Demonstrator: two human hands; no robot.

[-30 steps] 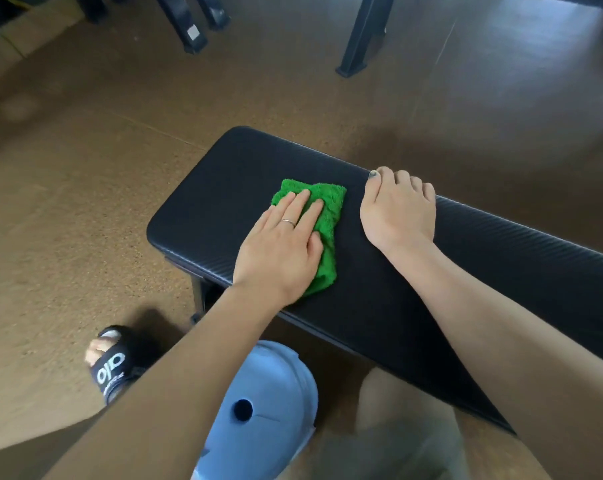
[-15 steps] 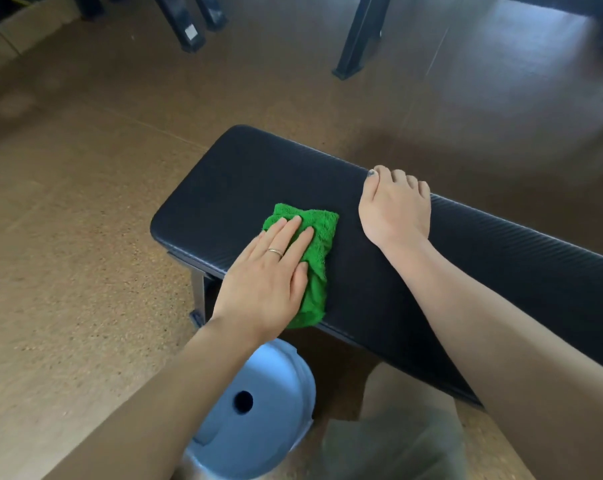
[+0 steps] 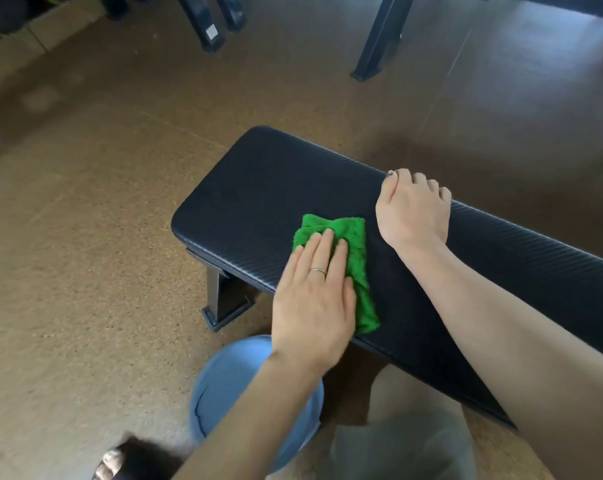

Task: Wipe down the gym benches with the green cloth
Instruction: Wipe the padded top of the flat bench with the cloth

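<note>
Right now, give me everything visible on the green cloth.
The green cloth is bright green with a fluffy, towel-like pile, folded into a rough oblong. It lies flat on the black padded bench, toward the near edge, a corner reaching that edge. The left hand presses on it with straight fingers, covering its left part. The right hand rests on the bench beside it, apart.

Green cloth [image 3: 353,251]; black ribbed bench [image 3: 268,188]; brown speckled floor [image 3: 85,271].
</note>
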